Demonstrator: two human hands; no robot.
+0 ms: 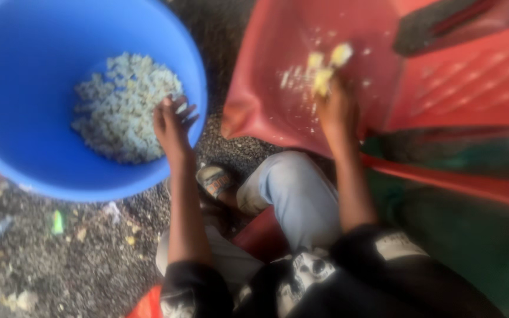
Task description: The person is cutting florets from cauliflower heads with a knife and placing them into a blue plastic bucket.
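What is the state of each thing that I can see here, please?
Blue tub: upright, partly filled with pale pieces.
Left hand: open, fingers spread over the tub's inner edge, by the pieces.
Right hand: closed on yellow pieces, raised over the red surface.
Red surface: dusted with pale crumbs.
Ground: littered with scraps.

The person wears a black top with white printed patches, sleeves pushed above the elbows, and pale light-blue trousers. Below the trousers' knee, a patterned sandal covers one foot.
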